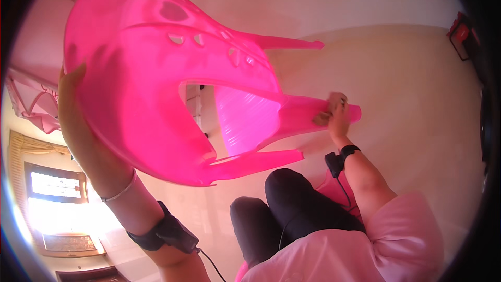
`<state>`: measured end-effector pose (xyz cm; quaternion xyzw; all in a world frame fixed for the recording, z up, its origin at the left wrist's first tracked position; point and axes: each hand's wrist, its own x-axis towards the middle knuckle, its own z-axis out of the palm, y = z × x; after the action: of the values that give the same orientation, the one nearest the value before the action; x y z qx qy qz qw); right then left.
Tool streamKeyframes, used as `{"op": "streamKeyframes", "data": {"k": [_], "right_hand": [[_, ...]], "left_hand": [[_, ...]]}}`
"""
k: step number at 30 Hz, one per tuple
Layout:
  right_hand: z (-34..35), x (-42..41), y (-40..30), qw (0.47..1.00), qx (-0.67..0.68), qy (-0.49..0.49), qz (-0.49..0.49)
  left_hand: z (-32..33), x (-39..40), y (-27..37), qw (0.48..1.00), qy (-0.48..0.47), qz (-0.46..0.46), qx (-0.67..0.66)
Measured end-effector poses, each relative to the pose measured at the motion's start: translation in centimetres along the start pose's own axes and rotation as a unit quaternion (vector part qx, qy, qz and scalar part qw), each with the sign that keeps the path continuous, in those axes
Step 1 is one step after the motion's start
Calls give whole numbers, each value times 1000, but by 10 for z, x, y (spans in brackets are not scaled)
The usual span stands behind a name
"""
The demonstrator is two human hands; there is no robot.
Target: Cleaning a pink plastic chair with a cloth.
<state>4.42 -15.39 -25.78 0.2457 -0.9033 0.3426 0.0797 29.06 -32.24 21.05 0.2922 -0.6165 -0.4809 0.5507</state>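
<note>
A bright pink plastic chair (148, 66) is held up and tipped over, its legs pointing right. My left hand (72, 82) grips the rim of its back at the far left; the fingers show as shadows through the plastic. On one leg of the chair lies my right hand (337, 111), slightly blurred, closed on a crumpled brownish cloth (321, 118) pressed against the leg near its tip. Through the opening in the chair's back, part of the floor and a light object can be seen.
A pink seat (332, 188) shows beneath my legs. Red and black objects (463, 33) stand at the far right edge. Pink fabric (35, 102) hangs at the left, above a bright window (54, 186) with a yellow curtain. Cables run from both wrist straps.
</note>
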Motion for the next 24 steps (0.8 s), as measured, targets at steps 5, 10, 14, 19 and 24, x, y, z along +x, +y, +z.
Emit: {"op": "streamKeyframes", "data": {"k": [5,10,14,19,24], "right_hand": [[-9,-2,22,961,36,-118,246],[23,-39,-73,995,-70,-45,55],[-27,-21,-123,909,323,-258,55],[-77,-5,-177,514,758,-398,-50],[-184,-25,-292,676,697,-186,-151]], "left_hand": [[-4,-2,-14,985,-17,132,112],[2,12,-2,999,-2,-5,-43],[19,3,-1,997,-10,44,-68],[43,7,9,996,-56,64,-17],[59,-5,1,987,-118,109,-13]]}}
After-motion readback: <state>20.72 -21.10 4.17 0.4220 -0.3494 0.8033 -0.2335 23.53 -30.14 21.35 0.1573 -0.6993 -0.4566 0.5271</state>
